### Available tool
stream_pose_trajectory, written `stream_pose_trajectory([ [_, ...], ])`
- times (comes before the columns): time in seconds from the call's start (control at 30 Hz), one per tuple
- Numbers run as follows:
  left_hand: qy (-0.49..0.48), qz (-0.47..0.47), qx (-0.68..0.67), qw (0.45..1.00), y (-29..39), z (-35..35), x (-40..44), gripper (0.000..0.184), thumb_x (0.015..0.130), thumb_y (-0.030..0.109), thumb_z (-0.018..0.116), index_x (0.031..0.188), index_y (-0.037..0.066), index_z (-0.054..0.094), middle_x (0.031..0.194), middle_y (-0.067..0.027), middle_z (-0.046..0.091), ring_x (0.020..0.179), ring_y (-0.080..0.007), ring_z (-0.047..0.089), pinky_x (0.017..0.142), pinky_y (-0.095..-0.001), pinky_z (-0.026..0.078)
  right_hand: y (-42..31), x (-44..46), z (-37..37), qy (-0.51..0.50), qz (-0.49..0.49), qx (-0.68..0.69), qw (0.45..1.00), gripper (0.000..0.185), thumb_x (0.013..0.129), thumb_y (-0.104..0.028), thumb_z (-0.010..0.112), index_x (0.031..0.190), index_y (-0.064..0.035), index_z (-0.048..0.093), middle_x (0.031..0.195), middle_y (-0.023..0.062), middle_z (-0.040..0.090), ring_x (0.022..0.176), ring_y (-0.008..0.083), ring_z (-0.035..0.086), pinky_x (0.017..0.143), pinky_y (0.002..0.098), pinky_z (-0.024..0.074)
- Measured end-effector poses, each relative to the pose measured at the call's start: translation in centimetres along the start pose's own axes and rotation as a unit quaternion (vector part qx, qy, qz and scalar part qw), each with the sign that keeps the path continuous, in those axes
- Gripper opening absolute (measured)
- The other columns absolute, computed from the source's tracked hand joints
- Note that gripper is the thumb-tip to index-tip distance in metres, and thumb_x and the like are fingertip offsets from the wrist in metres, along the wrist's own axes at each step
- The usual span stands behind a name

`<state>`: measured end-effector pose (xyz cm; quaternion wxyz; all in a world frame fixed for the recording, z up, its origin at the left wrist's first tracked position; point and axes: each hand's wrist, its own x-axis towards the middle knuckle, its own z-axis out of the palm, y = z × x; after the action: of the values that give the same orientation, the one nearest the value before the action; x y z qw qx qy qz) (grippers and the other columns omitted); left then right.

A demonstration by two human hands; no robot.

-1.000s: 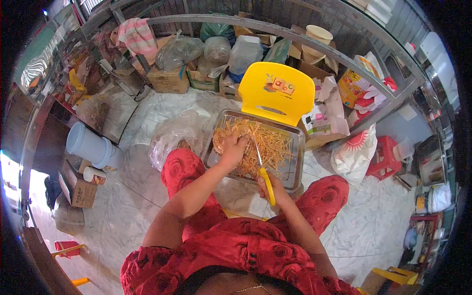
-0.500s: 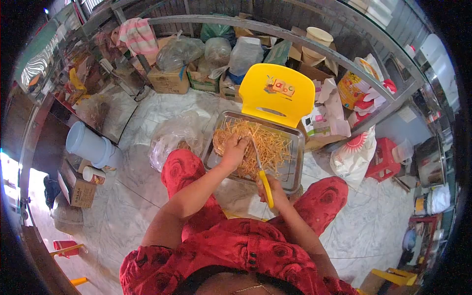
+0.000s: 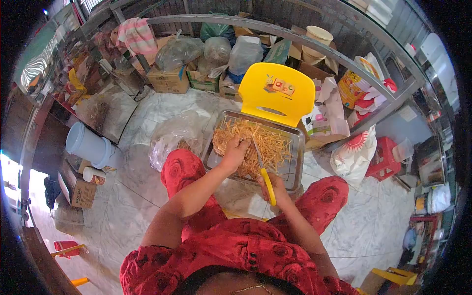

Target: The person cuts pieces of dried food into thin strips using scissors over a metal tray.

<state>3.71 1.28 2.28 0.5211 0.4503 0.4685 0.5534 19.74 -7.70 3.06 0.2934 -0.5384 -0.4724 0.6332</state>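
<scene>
A metal tray point(image 3: 297, 169) in front of me holds a heap of thin, orange-brown dried strips point(image 3: 273, 147). My left hand point(image 3: 235, 153) is closed on a bunch of these strips at the left of the heap. In my right hand point(image 3: 276, 188) are yellow-handled scissors point(image 3: 268, 183), their blades pointing away from me into the strips beside my left fingertips. How far the blades are apart is hard to make out.
A yellow chair point(image 3: 278, 91) stands right behind the tray. Left of the tray lies a clear plastic bag point(image 3: 176, 137). White buckets point(image 3: 91, 142) are at the left, and a white sack point(image 3: 354, 155) is at the right. Boxes and bags line the back.
The scissors and my right hand have shifted very slightly. My left hand stays on the strips in nearly the same place.
</scene>
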Motion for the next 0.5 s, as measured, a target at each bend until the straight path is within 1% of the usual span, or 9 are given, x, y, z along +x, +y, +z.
stream_pose_trajectory([
  [0.07,-0.004,0.027,-0.018,0.999,-0.2,0.2,0.1,0.016,0.081,0.011,0.05,0.093,0.0,0.052,0.081,-0.0028,0.055,0.073,-0.0122,0.048,0.067,-0.0268,0.041,-0.3,-0.3,0.2,-0.009,-0.002,0.019,1.0,0.032,0.083,-0.039,0.05,0.083,-0.0073,0.047,0.05,-0.0003,0.042,0.037,0.008,0.04,0.034,0.0219,0.034],
  [0.13,-0.016,0.003,-0.017,1.0,0.4,0.1,-0.1,0.017,0.081,0.011,0.05,0.094,0.0,0.052,0.082,-0.0031,0.055,0.075,-0.0124,0.048,0.068,-0.0271,0.041,-0.2,-0.3,0.4,-0.017,-0.003,0.038,0.999,0.032,0.084,-0.038,0.05,0.084,-0.007,0.046,0.05,-0.0002,0.043,0.038,0.0081,0.041,0.035,0.0218,0.035],
  [0.17,-0.027,-0.021,-0.017,0.999,0.9,0.1,-0.3,0.018,0.081,0.011,0.05,0.095,0.0,0.052,0.084,-0.0035,0.056,0.076,-0.0125,0.048,0.07,-0.0274,0.04,0.2,0.1,0.5,-0.018,-0.038,0.043,0.998,0.031,0.084,-0.038,0.049,0.086,-0.0066,0.046,0.05,-0.0003,0.042,0.039,0.0083,0.042,0.037,0.0217,0.0363],
  [0.2,-0.027,-0.021,-0.017,0.999,0.3,0.1,-0.3,0.018,0.081,0.011,0.05,0.095,0.0,0.052,0.084,-0.0035,0.056,0.076,-0.0125,0.048,0.07,-0.0274,0.04,0.6,0.5,0.5,-0.019,-0.072,0.048,0.996,0.031,0.084,-0.037,0.049,0.087,-0.0061,0.046,0.051,-0.0004,0.042,0.04,0.0085,0.043,0.039,0.0215,0.0375],
  [0.27,-0.065,0.009,0.078,0.995,-0.5,0.2,-0.4,0.02,0.08,0.012,0.05,0.096,0.0,0.052,0.084,-0.0044,0.056,0.076,-0.0134,0.049,0.071,-0.028,0.041,0.9,1.4,0.1,-0.02,-0.073,0.042,0.996,0.032,0.085,-0.037,0.048,0.089,-0.0056,0.046,0.051,-0.0001,0.043,0.041,0.0087,0.044,0.04,0.0213,0.0385],
  [0.33,-0.069,0.002,0.049,0.996,-0.2,0.4,-0.6,0.021,0.08,0.013,0.05,0.096,-0.001,0.052,0.084,-0.0052,0.056,0.076,-0.014,0.049,0.071,-0.0282,0.041,1.0,1.5,0.0,-0.019,-0.075,0.036,0.996,0.033,0.085,-0.038,0.048,0.09,-0.005,0.045,0.051,0.0003,0.043,0.043,0.0088,0.045,0.042,0.0212,0.0394],
  [0.37,-0.071,-0.004,0.019,0.997,0.1,0.5,-0.7,0.021,0.08,0.013,0.051,0.096,-0.001,0.052,0.084,-0.006,0.056,0.076,-0.0146,0.049,0.072,-0.0283,0.04,0.7,1.2,0.3,0.001,-0.052,0.055,0.997,0.033,0.085,-0.038,0.047,0.09,-0.0048,0.046,0.051,0.0005,0.043,0.041,0.0089,0.044,0.041,0.0212,0.0389],
  [0.43,-0.071,-0.011,0.026,0.997,-0.9,0.4,-0.5,0.022,0.081,0.013,0.05,0.097,-0.001,0.052,0.084,-0.0063,0.056,0.076,-0.0148,0.049,0.072,-0.0283,0.04,-0.2,0.5,0.6,0.02,-0.029,0.073,0.997,0.034,0.085,-0.038,0.047,0.09,-0.0047,0.046,0.05,0.0008,0.043,0.04,0.009,0.044,0.039,0.0211,0.0384],
  [0.5,-0.071,-0.019,0.032,0.997,-0.8,0.3,-0.5,0.022,0.081,0.014,0.05,0.097,-0.001,0.051,0.084,-0.0067,0.056,0.076,-0.015,0.049,0.072,-0.0283,0.04,-1.2,-0.2,0.7,0.021,-0.018,0.021,0.999,0.034,0.084,-0.039,0.048,0.089,-0.0047,0.047,0.049,0.0007,0.043,0.036,0.0092,0.042,0.035,0.0212,0.0357],
])
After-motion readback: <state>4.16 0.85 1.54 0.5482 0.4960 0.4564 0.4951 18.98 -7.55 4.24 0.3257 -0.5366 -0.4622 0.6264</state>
